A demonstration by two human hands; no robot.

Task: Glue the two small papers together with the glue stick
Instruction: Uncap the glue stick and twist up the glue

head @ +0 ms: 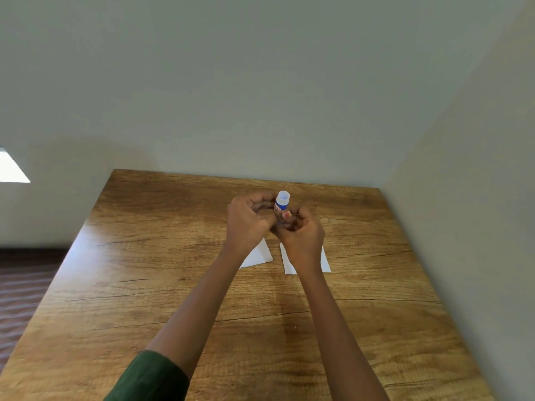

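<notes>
Left paper [259,256] and right paper [325,263] lie side by side on the table [144,285]. Above their far ends, left hand [249,219] and right hand [304,235] grip the glue stick [282,201].

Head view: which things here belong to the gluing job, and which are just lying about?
For the job:
glue stick, gripped by left hand and right hand
left paper and right paper, flat on the table, apart

Not for the job:
striped floor
bright patch at the left edge

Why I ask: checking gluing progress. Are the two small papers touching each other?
Apart. The head view shows bare table between the left paper and the right paper; their far ends are hidden.
</notes>
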